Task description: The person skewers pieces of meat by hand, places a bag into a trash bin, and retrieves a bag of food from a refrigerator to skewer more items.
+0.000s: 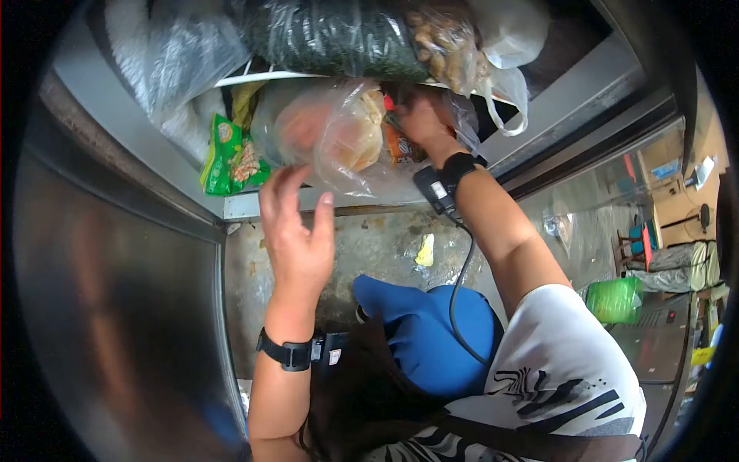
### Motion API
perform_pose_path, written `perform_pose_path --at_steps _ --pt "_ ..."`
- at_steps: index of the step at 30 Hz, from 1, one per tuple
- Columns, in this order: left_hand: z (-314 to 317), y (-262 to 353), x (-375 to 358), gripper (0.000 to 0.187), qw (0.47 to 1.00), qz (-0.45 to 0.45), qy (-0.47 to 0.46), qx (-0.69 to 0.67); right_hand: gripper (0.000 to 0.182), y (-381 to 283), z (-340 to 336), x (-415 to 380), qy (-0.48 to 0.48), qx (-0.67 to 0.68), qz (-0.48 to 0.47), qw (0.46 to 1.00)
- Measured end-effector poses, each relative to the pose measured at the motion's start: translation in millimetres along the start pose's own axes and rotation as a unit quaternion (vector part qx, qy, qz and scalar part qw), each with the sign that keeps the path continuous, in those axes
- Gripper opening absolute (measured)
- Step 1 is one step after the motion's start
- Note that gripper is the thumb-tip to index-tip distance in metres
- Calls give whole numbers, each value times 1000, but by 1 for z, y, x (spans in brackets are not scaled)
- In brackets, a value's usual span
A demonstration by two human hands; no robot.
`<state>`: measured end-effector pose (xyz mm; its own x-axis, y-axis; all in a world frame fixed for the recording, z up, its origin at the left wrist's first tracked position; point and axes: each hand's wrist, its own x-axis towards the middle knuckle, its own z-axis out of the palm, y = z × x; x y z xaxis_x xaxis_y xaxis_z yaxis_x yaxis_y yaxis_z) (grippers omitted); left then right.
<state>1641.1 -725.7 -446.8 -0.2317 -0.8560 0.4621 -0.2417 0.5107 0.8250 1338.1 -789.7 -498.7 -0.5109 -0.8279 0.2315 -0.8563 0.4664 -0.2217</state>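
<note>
My left hand (296,231) is raised before the lower shelf, its fingers apart and nothing in them. Just beyond its fingertips lies a clear plastic bag (327,135) with pale, round, flat food inside. My right hand (419,115) reaches into the shelf to the right of that bag, beside an orange-red packet (403,146). Its fingers are blurred and partly in shadow, so what they touch or hold cannot be made out. A green packet (223,158) with a food picture stands left of the clear bag.
On the upper shelf (269,76) lie a bag of dark green stuff (331,38), a bag of light brown pieces (446,46) and a white bag (512,31). A dark metal door (123,292) stands at left. A yellow scrap (425,250) lies on the floor.
</note>
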Motion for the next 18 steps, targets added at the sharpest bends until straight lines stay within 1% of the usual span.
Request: perform_pose_path --at_steps 1,2,3,4,5,6,7,8,9,10,11,13,14,15,17,18 --pt "6 1 6 37 991 106 3 81 37 -13 4 -4 93 68 -89 989" --pt "12 6 12 37 990 111 -3 81 43 -24 11 -1 71 113 -113 985" --pt "19 12 20 44 977 160 -36 133 50 -31 18 10 52 158 -138 976" --pt "24 16 27 51 958 208 -68 185 50 -27 35 29 58 163 -133 976" --pt "30 15 33 51 955 215 -74 188 46 -16 63 53 -9 100 -157 982" --pt "36 12 38 54 945 207 -78 240 43 -10 78 64 -77 36 -180 980" --pt "43 8 40 58 932 198 -83 291 43 -14 73 58 -75 43 -173 981" --pt "49 -3 44 58 930 206 -89 292 40 -21 55 46 -87 66 -92 990" --pt "52 -18 51 59 939 166 -64 295 38 -27 32 34 -97 89 -9 991" --pt "52 -26 58 60 946 125 -37 296 33 -32 7 18 -47 49 -67 995" --pt "47 -21 65 60 945 132 -36 296 33 -31 2 16 -41 51 -65 996" --pt "32 -16 70 60 967 9 -49 250 28 -32 1 13 -32 103 -82 991" --pt "29 -21 69 61 968 34 -2 248 26 -29 -1 12 -54 53 -79 994" --pt "27 -24 69 61 967 34 -5 251 26 -26 0 10 -56 57 -77 994" --pt "22 -24 69 62 978 9 6 206 25 -12 20 15 -16 -17 -114 993" --pt "20 -22 68 62 978 10 6 209 25 2 30 15 9 -106 -210 972"
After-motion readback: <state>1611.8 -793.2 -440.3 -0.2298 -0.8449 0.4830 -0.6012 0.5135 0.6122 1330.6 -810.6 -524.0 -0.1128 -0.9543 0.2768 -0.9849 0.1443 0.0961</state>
